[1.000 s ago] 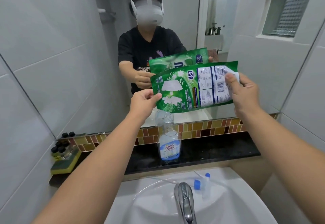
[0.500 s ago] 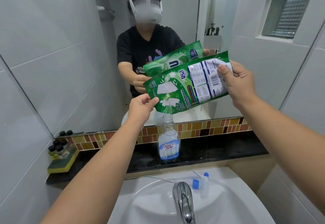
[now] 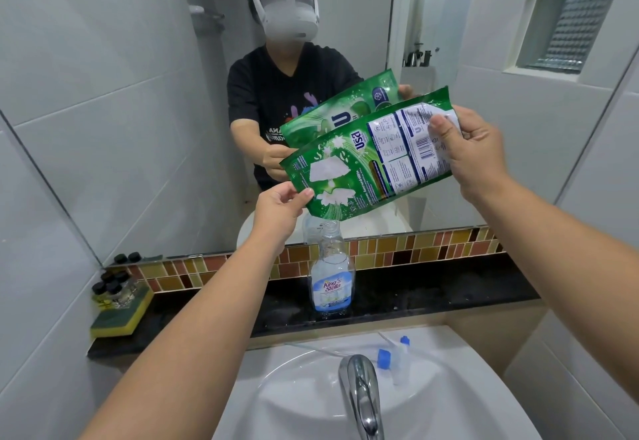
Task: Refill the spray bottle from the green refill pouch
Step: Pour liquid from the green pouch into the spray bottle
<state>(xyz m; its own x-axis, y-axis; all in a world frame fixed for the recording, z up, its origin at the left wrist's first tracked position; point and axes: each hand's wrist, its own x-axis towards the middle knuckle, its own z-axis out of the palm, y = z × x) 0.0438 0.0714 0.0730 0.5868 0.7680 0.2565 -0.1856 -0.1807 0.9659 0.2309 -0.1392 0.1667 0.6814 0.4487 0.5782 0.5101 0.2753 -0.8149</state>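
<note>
- Pouch (image 3: 366, 159) tilts just above the uncapped spray bottle (image 3: 332, 273) at the desk's (image 3: 432, 287) middle; left hand (image 3: 280, 209) pinches its low corner, right hand (image 3: 475, 152) grips its raised end
- Risk: liquid may miss the narrow neck and spill, since nothing steadies the bottle
- Hard to tell: the pouch's opening; any flow

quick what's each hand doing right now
Left hand: pinches the green refill pouch at its low corner.
Right hand: grips the pouch's raised end.
</note>
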